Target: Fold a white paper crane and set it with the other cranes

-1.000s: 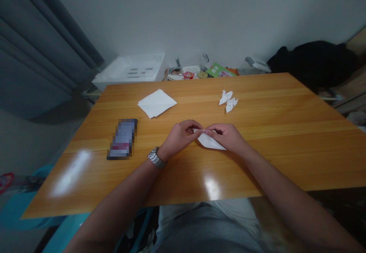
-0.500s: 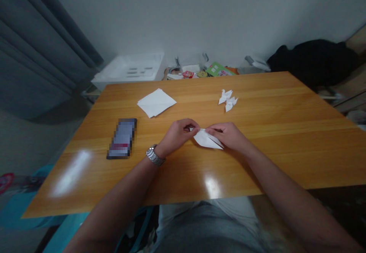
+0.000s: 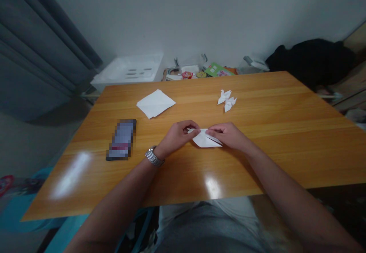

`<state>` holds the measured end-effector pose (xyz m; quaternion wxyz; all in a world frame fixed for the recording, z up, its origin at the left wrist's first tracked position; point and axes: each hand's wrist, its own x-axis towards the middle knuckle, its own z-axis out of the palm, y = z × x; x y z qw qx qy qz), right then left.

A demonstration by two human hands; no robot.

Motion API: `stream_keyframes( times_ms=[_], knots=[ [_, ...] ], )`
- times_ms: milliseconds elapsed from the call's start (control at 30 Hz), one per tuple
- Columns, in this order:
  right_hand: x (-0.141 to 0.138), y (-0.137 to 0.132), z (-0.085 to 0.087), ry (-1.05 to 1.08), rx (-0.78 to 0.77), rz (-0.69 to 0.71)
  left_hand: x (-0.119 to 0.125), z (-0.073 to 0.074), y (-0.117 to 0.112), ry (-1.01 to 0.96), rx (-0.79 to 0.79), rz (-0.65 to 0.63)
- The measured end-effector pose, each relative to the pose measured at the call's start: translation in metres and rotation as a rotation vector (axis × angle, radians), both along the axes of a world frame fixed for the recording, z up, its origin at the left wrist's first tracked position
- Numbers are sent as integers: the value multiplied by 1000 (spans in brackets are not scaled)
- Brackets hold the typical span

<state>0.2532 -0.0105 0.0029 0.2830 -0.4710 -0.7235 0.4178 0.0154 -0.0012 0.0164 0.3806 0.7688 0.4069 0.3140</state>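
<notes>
A partly folded sheet of white paper [image 3: 204,140] is held just over the middle of the wooden table, its far edge creased between my fingers. My left hand [image 3: 181,134], with a metal watch [image 3: 154,156] on its wrist, pinches the paper's left end. On the other side my right hand [image 3: 227,134] pinches its upper right part, thumb on top. Loose flaps spread toward me and to the right; the fingertips behind the fold are hidden. Beyond my right hand sit two folded paper birds [image 3: 227,100], close together.
Stacked white paper sheets [image 3: 156,103] lie at the table's back left. A phone [image 3: 121,139] with a blurred screen rests left of my left hand. Behind the far edge stand a white tray [image 3: 128,68], a green booklet [image 3: 219,70] and small items. Dark cloth [image 3: 311,60] is at right.
The folded paper has tilted a little and its near flap lies slightly flatter and higher. Both hands keep their pinch in nearly the same place.
</notes>
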Motion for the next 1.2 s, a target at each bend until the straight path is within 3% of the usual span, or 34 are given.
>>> stream_keyframes(
  times_ms=[267,600,933,1200],
  knots=[
    [4,1,2,22,-4,3,-5,-1,8,-9,30,111],
    [5,0,1,-79,68,63,-2,1,-1,30,36,-10],
    [2,-2,1,-80,69,45,0,3,-3,71,-34,-34],
    [8,2,3,-125,99,15,-5,8,-2,279,104,-50]
  ],
)
